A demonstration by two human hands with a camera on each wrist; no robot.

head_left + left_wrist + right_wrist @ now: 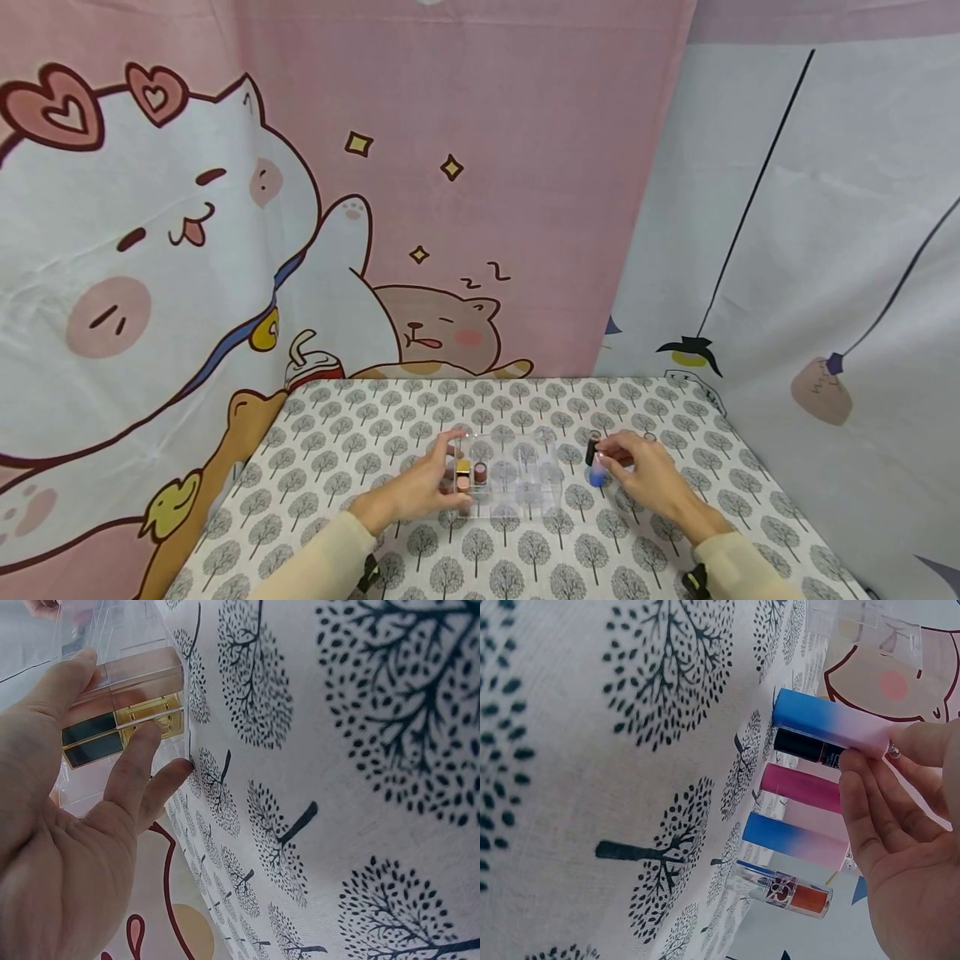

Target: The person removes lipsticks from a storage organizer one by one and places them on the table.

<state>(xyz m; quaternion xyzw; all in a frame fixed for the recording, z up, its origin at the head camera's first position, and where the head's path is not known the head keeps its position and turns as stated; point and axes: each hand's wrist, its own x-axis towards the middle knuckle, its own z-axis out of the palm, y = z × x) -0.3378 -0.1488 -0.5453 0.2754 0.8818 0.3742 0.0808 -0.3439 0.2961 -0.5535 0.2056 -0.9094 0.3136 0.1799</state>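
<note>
A clear plastic lipstick organizer (517,506) stands on the cloth. My left hand (422,487) grips its left end, thumb at the near side and fingers at the far side. Inside that end are a gold-topped lipstick (463,467), a dark red one (481,473) and a peach one (463,483); the left wrist view shows black-and-gold lipstick tubes (94,750) behind the clear wall. To the organizer's right, my right hand (647,473) pinches the pink upper end of a blue-to-pink lipstick tube (810,716), upright, right beside a black tube (799,745).
Near the right hand stand a magenta tube (801,786), another blue-to-pink tube (791,838) and a clear lip gloss with orange (787,889). The tree-print tablecloth (592,554) covers the table. A cartoon curtain (525,208) hangs behind.
</note>
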